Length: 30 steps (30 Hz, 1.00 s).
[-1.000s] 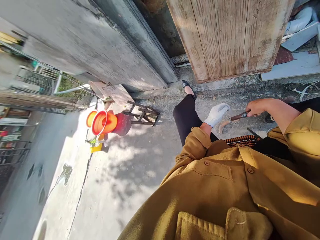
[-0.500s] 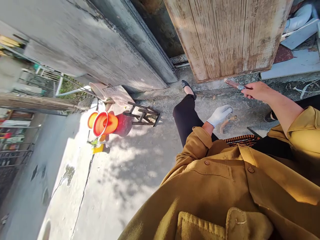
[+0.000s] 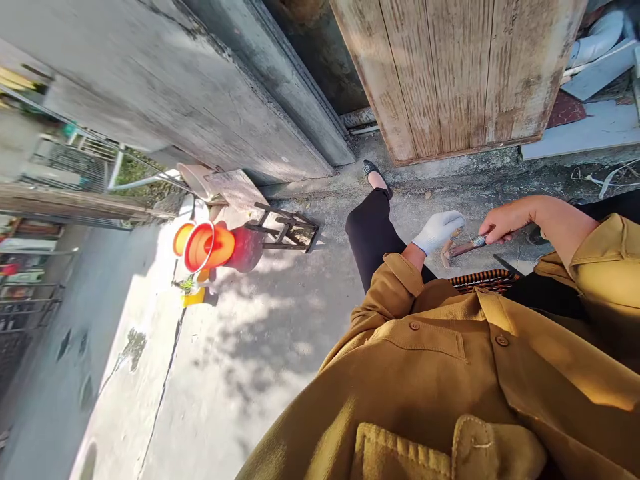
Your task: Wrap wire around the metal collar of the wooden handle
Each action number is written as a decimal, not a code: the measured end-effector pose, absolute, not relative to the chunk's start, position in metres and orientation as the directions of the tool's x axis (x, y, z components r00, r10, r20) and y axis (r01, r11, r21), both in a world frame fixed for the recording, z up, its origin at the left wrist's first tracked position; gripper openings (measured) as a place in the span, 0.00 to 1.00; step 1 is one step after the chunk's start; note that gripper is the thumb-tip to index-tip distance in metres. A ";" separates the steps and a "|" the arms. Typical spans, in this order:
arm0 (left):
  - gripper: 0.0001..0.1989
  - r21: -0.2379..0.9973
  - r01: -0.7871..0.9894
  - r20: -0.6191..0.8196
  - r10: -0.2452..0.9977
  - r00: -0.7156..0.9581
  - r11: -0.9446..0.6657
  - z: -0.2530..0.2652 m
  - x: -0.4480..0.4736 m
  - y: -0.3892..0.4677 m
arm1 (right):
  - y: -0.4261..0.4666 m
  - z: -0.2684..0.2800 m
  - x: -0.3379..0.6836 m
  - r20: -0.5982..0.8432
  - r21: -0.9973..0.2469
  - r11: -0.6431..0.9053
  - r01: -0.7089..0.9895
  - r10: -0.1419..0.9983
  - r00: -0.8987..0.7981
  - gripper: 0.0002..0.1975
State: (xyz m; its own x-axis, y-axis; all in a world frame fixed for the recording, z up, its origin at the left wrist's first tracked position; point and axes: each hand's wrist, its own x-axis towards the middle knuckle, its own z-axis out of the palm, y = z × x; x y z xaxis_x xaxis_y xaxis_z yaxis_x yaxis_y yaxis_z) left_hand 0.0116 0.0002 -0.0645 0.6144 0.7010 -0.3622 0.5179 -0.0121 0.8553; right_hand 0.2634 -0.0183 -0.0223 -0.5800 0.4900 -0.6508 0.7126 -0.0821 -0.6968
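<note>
My right hand point(image 3: 507, 222) is wrapped round the end of a brown rod point(image 3: 465, 249) with silvery wire wound on it next to my fingers. The rod points left, low in front of my lap. My left hand point(image 3: 440, 231), in a white knitted glove, has its fingers curled together just left of it. A bent, light-brown piece point(image 3: 445, 256) shows under the gloved fingers, close to the rod's far end. A thin strand seems to run between my hands. What the gloved fingers grip is hidden.
A woven black-and-orange edge point(image 3: 483, 280) lies beside my lap. A weathered wooden panel point(image 3: 450, 80) stands ahead. To the left on the concrete are a dark wooden stool point(image 3: 285, 230), orange buckets point(image 3: 203, 247) and a yellow pot point(image 3: 194, 297). White boards point(image 3: 585, 130) lie at right.
My right hand has come down and toward me with the rod, which now lies below my gloved fingers, beside the bent piece. My left hand has hardly moved.
</note>
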 end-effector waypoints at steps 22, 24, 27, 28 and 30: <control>0.19 0.914 0.300 -0.402 0.699 0.592 0.271 -0.040 -0.003 0.001 | 0.002 -0.029 0.283 -0.733 -0.337 -0.238 0.911 0.673 -0.096 0.15; 0.18 0.926 0.295 -0.367 0.753 0.546 0.237 -0.041 -0.007 0.004 | -0.008 -0.025 0.273 -0.810 -0.386 -0.183 0.904 0.535 -0.238 0.14; 0.15 0.933 0.312 -0.320 0.805 0.500 0.177 -0.045 -0.009 0.009 | -0.020 -0.013 0.259 -0.834 -0.495 -0.148 0.856 0.356 -0.421 0.15; 0.14 0.932 0.324 -0.311 0.819 0.481 0.164 -0.047 -0.009 0.011 | -0.023 -0.008 0.256 -0.814 -0.553 -0.145 0.821 0.304 -0.495 0.16; 0.12 0.922 0.359 -0.305 0.842 0.444 0.145 -0.051 -0.006 0.014 | -0.023 0.000 0.255 -0.709 -0.703 -0.148 0.696 0.235 -0.665 0.18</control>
